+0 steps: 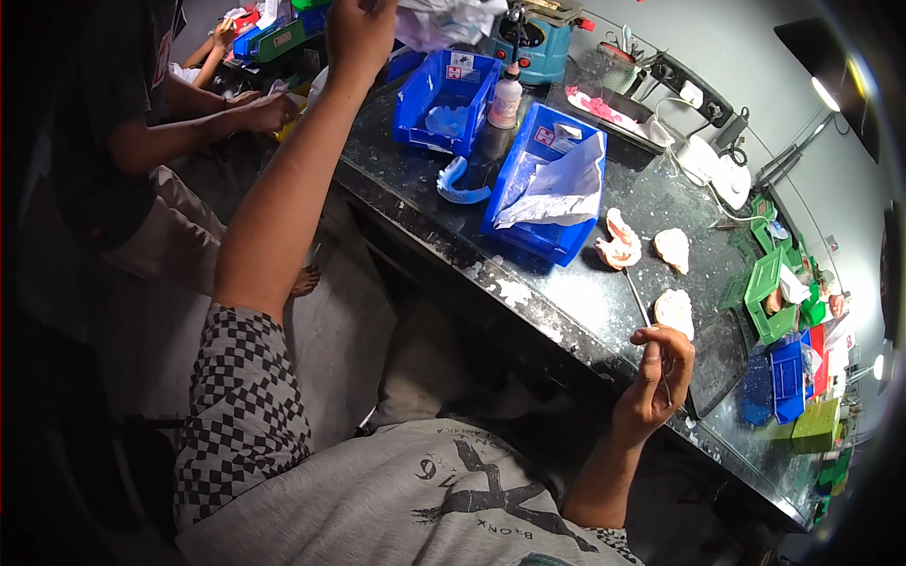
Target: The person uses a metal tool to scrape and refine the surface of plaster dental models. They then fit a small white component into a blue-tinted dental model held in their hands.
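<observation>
Head-height fisheye, downward over hands (659,379)

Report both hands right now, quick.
Left hand: cut off by the top edge beside a crumpled pale sheet; cannot tell whether it grips it.
Right hand: fingers curled, holding a thin metal tool.

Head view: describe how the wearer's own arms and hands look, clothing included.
The left hand and right hand are ungloved, the forearms bare. Short sleeves, checked black and grey, belong to a grey shirt.
</observation>
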Action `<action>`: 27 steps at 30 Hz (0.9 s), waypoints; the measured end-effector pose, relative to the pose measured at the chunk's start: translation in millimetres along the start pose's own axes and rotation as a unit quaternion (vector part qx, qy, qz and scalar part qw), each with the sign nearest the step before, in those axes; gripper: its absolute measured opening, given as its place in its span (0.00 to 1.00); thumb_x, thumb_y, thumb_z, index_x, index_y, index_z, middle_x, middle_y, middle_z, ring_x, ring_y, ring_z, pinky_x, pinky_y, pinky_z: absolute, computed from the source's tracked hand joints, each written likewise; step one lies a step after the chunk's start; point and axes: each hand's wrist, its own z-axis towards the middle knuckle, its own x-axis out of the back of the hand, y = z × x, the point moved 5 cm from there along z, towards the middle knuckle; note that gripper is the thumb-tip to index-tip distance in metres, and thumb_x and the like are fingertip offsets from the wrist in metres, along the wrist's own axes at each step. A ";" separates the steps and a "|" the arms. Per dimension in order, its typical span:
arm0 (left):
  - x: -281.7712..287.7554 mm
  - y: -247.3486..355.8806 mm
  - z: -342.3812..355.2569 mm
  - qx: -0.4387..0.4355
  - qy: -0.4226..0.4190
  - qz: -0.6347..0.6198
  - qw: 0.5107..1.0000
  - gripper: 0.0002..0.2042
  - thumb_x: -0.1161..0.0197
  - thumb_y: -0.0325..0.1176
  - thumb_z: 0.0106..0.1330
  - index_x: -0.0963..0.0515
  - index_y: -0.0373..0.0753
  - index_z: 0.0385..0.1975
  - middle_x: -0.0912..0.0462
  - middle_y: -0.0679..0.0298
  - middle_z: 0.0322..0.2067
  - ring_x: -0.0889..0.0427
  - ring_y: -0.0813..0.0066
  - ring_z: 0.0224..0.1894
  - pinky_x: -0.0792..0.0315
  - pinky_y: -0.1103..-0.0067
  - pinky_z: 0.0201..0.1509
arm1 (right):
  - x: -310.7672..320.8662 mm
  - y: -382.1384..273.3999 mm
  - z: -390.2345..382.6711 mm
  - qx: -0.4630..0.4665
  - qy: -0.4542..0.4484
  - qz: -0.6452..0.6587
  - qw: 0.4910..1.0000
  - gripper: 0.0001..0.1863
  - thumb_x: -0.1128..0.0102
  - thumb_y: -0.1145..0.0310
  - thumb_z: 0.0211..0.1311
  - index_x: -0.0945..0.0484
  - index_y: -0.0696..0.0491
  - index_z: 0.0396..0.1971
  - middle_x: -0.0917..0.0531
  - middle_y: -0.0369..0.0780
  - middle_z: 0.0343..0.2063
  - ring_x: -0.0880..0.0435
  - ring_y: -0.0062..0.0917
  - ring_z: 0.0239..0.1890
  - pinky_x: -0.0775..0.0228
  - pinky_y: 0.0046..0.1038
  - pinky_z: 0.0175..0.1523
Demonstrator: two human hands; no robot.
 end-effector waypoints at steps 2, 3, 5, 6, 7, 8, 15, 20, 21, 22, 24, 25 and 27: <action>-16.4 1.4 -11.5 0.051 -0.027 -0.086 0.995 0.05 0.38 0.29 0.67 0.25 0.35 0.32 0.24 0.69 0.26 0.26 0.81 0.31 0.32 0.80 0.36 | 4.2 2.7 -0.5 0.001 0.003 -0.008 1.000 0.07 0.50 0.80 0.63 0.23 0.62 0.38 0.21 0.43 0.35 0.23 0.26 0.39 0.32 0.26 0.49; -26.2 0.7 -16.7 0.100 -0.054 -0.166 0.980 0.05 0.37 0.30 0.67 0.24 0.36 0.32 0.25 0.70 0.26 0.27 0.82 0.31 0.33 0.80 0.35 | 6.4 4.4 -0.4 0.000 0.004 -0.011 1.000 0.07 0.50 0.81 0.63 0.23 0.62 0.38 0.21 0.43 0.35 0.23 0.26 0.39 0.32 0.26 0.49; -20.1 -29.0 -17.3 0.256 0.000 -0.329 0.909 0.05 0.35 0.32 0.64 0.21 0.38 0.34 0.20 0.70 0.30 0.23 0.79 0.37 0.31 0.81 0.44 | 4.8 4.3 1.4 0.013 -0.014 -0.015 1.000 0.07 0.52 0.80 0.66 0.24 0.62 0.39 0.22 0.43 0.36 0.23 0.24 0.39 0.31 0.26 0.49; -17.5 -37.2 -16.0 0.233 -0.026 -0.329 0.915 0.05 0.35 0.33 0.65 0.20 0.40 0.36 0.17 0.67 0.33 0.19 0.75 0.38 0.28 0.77 0.44 | 2.8 3.7 0.8 0.024 -0.034 -0.017 0.999 0.07 0.53 0.79 0.68 0.25 0.62 0.41 0.23 0.42 0.38 0.23 0.23 0.38 0.30 0.25 0.48; -18.5 -36.1 -15.9 0.207 -0.050 -0.331 0.919 0.06 0.35 0.34 0.65 0.20 0.42 0.37 0.14 0.65 0.35 0.15 0.70 0.39 0.25 0.72 0.43 | 3.1 4.6 0.7 0.026 -0.034 -0.019 0.999 0.07 0.53 0.79 0.68 0.25 0.62 0.41 0.23 0.42 0.38 0.23 0.23 0.38 0.30 0.25 0.48; -21.9 -40.7 -22.8 0.244 -0.057 -0.319 0.914 0.05 0.35 0.33 0.65 0.20 0.42 0.38 0.16 0.67 0.36 0.18 0.74 0.40 0.26 0.73 0.45 | 3.5 5.6 0.3 0.027 -0.035 -0.022 0.999 0.07 0.53 0.79 0.68 0.25 0.62 0.41 0.23 0.42 0.38 0.23 0.23 0.38 0.30 0.25 0.48; -20.8 -28.7 -41.9 0.256 -0.007 -0.308 0.916 0.06 0.31 0.28 0.62 0.20 0.41 0.36 0.18 0.68 0.35 0.21 0.79 0.40 0.28 0.76 0.46 | 0.0 2.6 -1.1 0.022 -0.035 -0.016 0.999 0.07 0.53 0.79 0.68 0.25 0.62 0.41 0.23 0.42 0.38 0.23 0.23 0.39 0.31 0.25 0.49; -35.0 53.5 -52.7 -0.230 0.001 0.103 0.968 0.07 0.31 0.30 0.60 0.20 0.40 0.36 0.20 0.63 0.41 0.23 0.63 0.46 0.30 0.70 0.52 | 2.6 0.9 -0.2 0.030 -0.039 -0.050 0.998 0.08 0.53 0.80 0.68 0.25 0.62 0.40 0.23 0.42 0.38 0.23 0.22 0.39 0.31 0.24 0.49; -38.6 64.4 -57.0 -0.277 -0.015 0.133 0.952 0.07 0.31 0.29 0.59 0.21 0.41 0.35 0.21 0.63 0.44 0.24 0.60 0.48 0.30 0.69 0.53 | 1.2 -0.2 -0.3 0.027 -0.037 -0.042 0.998 0.08 0.53 0.80 0.68 0.25 0.62 0.40 0.23 0.42 0.38 0.23 0.22 0.39 0.32 0.24 0.49; -43.6 63.5 -59.7 -0.301 -0.036 0.184 0.935 0.07 0.32 0.28 0.58 0.21 0.41 0.35 0.23 0.65 0.47 0.25 0.60 0.50 0.30 0.68 0.53 | 0.1 -0.7 -0.4 0.024 -0.037 -0.035 0.998 0.07 0.53 0.80 0.68 0.24 0.62 0.40 0.24 0.42 0.38 0.23 0.22 0.39 0.32 0.24 0.49; -53.8 45.0 -64.0 -0.302 -0.069 0.228 0.923 0.07 0.34 0.26 0.58 0.22 0.41 0.35 0.24 0.64 0.45 0.26 0.59 0.48 0.30 0.67 0.52 | -0.9 0.9 -0.3 0.019 -0.027 -0.032 0.999 0.07 0.51 0.80 0.65 0.24 0.62 0.38 0.22 0.42 0.36 0.23 0.24 0.39 0.31 0.25 0.48; -58.2 39.5 -65.6 -0.298 -0.096 0.246 0.917 0.07 0.34 0.26 0.58 0.23 0.40 0.36 0.24 0.63 0.44 0.26 0.59 0.48 0.30 0.67 0.52 | -0.4 2.0 0.2 0.013 -0.017 -0.027 0.999 0.07 0.50 0.81 0.63 0.23 0.62 0.37 0.20 0.42 0.34 0.22 0.26 0.38 0.31 0.26 0.48; -62.4 28.4 -67.6 -0.274 -0.116 0.273 0.915 0.08 0.35 0.25 0.58 0.23 0.40 0.36 0.24 0.63 0.43 0.26 0.59 0.48 0.29 0.67 0.52 | -0.5 2.1 1.4 0.009 -0.016 -0.018 1.000 0.07 0.50 0.81 0.63 0.23 0.62 0.37 0.20 0.42 0.33 0.22 0.25 0.38 0.32 0.26 0.47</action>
